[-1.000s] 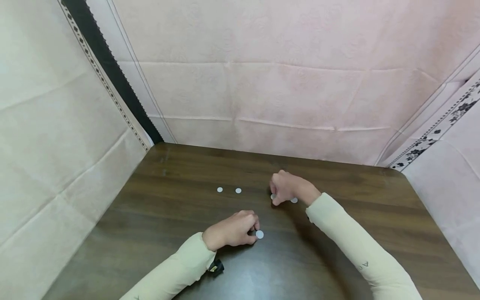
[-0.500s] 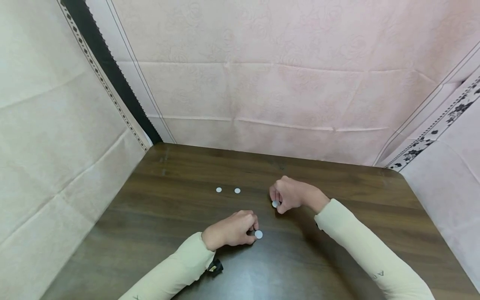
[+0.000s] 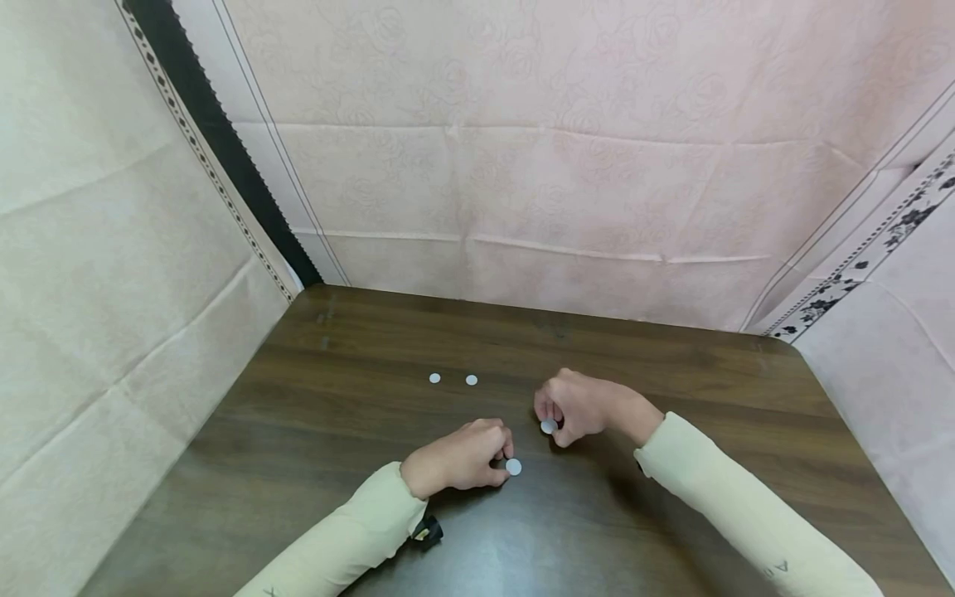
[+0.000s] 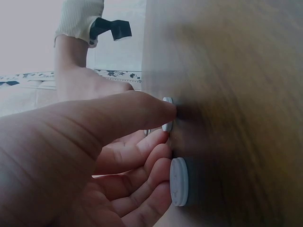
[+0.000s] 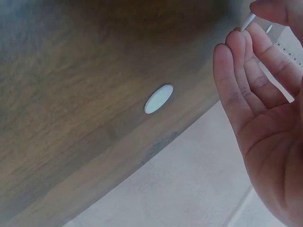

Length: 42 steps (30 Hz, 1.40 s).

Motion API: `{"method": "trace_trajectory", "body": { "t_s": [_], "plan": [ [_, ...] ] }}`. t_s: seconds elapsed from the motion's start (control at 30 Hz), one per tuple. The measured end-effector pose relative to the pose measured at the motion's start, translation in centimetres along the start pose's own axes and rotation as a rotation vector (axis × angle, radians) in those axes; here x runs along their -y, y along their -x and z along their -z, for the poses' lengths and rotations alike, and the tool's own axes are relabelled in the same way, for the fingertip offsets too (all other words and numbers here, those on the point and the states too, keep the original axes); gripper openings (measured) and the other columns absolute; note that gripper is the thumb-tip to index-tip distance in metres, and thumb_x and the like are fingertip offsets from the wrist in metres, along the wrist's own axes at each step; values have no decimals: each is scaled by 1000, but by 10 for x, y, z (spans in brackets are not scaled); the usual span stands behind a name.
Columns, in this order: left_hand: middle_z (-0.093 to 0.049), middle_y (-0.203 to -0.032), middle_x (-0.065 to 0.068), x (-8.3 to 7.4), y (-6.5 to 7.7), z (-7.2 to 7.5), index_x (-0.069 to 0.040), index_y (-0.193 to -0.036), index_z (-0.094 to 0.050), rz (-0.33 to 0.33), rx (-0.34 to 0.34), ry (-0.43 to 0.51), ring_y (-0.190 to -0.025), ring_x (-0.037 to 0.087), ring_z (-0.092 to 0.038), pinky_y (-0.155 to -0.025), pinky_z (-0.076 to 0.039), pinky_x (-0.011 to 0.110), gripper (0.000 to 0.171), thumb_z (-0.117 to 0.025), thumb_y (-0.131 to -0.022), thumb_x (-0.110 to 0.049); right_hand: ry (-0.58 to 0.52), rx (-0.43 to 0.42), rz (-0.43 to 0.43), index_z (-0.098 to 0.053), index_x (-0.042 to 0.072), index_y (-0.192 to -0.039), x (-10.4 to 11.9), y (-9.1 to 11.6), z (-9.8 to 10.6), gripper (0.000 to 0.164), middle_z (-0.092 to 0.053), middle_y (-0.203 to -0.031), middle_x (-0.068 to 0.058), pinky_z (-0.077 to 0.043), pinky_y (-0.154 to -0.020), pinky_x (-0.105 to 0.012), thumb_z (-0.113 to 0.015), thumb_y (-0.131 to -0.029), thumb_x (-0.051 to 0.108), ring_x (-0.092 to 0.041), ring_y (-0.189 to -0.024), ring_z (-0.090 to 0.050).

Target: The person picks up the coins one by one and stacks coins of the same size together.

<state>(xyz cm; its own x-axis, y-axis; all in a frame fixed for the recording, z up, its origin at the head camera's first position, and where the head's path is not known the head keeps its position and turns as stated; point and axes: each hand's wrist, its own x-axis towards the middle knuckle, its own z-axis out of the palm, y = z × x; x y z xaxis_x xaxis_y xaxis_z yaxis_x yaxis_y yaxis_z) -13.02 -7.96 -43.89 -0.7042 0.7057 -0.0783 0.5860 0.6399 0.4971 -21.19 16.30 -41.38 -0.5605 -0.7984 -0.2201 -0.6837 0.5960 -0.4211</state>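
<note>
My left hand (image 3: 461, 458) rests low over the brown tabletop, thumb and forefinger pinching a small white disc (image 3: 513, 467). In the left wrist view that disc (image 4: 167, 113) is partly hidden behind the thumb. Just up and to the right, my right hand (image 3: 578, 408) grips another white disc (image 3: 549, 426) between thumb and fingertips. Its thin edge (image 5: 247, 21) shows at the top of the right wrist view. Close to the left fingers in the left wrist view is a thicker-looking white disc (image 4: 179, 182) with faint marks on its face.
Two more white discs, one left (image 3: 435, 378) and one right (image 3: 472, 381), lie side by side on the table (image 3: 336, 414). The right wrist view has a white disc (image 5: 158, 98) flat near the table's edge. Pale cloth (image 3: 522, 182) hangs behind the table.
My right hand has drawn toward the front with its disc, nearer the left hand's disc. A disc beside the right palm is now out of the head view. The left hand stays put.
</note>
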Motion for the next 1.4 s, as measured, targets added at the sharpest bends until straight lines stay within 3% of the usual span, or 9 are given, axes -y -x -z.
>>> {"method": "trace_trajectory", "body": {
  "t_s": [0.37, 0.87, 1.13, 1.4],
  "plan": [
    [-61, -91, -1, 0, -2, -1, -7, -98, -72, -2, -3, -2, -82, 6, -49, -74, -44, 19, 11, -79, -92, -13, 14, 1, 65, -70, 15, -89, 9, 8, -6, 18, -67, -83, 6, -54, -69, -18, -83, -79, 7, -8, -75, -64],
    [-60, -89, 1, 1, -3, -2, -7, -96, -71, 6, -10, 7, -80, 7, -47, -72, -44, 19, 11, -79, -91, -12, 66, -7, 94, -69, 16, -86, 21, 22, -21, 17, -64, -83, 9, -51, -67, -15, -83, -79, 12, -3, -75, -61],
    [-57, -92, -1, -1, -3, -3, -8, -98, -69, 11, -24, -46, -83, 9, -47, -74, -44, 20, 21, -84, -85, -16, 48, -36, 71, -70, 17, -86, 24, 30, -30, 15, -64, -82, 9, -51, -67, -15, -84, -80, 14, -2, -74, -60],
    [-58, -101, -4, -6, -5, -6, -10, -106, -68, 35, -22, -97, -92, 11, -52, -84, -50, 22, 33, -85, -81, -23, 44, -45, 61, -71, 17, -86, 23, 32, -32, 15, -65, -83, 8, -51, -67, -14, -84, -81, 17, 0, -74, -59]
  ]
}}
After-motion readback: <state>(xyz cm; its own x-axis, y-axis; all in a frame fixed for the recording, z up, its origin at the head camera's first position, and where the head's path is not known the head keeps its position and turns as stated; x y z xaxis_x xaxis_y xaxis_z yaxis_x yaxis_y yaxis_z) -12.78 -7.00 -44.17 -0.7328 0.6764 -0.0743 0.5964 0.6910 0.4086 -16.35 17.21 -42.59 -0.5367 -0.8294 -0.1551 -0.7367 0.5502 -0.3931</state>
